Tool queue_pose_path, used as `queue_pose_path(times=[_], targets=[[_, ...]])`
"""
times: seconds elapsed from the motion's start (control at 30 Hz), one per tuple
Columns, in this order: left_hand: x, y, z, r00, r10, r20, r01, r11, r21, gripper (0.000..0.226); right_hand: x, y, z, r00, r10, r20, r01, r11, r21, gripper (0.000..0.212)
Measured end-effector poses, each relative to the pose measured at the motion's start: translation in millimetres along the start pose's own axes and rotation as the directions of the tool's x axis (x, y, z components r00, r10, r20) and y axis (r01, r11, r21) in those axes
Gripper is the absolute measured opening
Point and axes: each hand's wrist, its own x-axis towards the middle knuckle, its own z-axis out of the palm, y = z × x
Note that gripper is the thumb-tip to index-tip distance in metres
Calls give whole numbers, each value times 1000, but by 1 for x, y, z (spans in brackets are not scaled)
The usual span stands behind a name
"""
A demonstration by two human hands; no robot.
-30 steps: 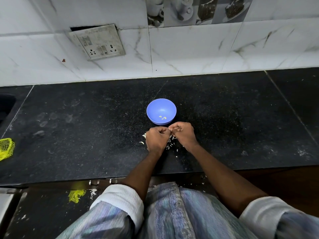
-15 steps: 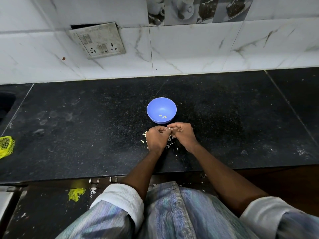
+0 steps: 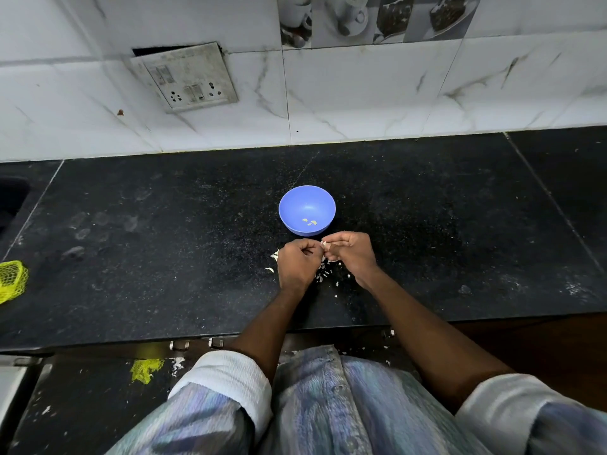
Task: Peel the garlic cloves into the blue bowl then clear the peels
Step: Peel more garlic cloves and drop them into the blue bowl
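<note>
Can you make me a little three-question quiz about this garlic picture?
1. True or false: the bowl is empty.
2. Where are the peels? A) in the bowl B) on the counter under the hands C) in the yellow net
3. What are the left hand and right hand pinching between them?

Key:
1. False, a few peeled cloves lie inside.
2. B
3. A garlic clove.

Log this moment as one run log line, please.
step: peeling | left hand and right hand: pinch garlic clove | blue bowl: few peeled cloves | peels: on counter
</note>
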Motion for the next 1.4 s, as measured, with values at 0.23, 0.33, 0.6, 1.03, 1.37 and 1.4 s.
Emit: queue_pose_path(times=[0.23,0.33,0.6,1.03,1.37,1.4], targets=[[2,3,1,1000,-2,-14,3,999,42,8,2,-2,4,999,-34,-8,33,994,-104,17],[4,1,2,1000,-20,-10,20,1000,-5,11,3,-1,5,1000,-30,-7,29,995,-100,18],[9,-6,8,990,-120,75,133,971,-200,11,4,-1,3,998,54,30,-56,995,88,11],[9,-5,8,998,-62,-2,62,995,-74,17,1,-3,5,1000,-2,-12,1,998,-65,18],[5,-8,12,993,-87,78,100,977,-190,11,-3,-5,1,996,84,29,-87,986,142,13],[5,-8,13,990,-106,89,123,968,-219,12,-4,-5,1,993,110,35,-114,975,190,14]])
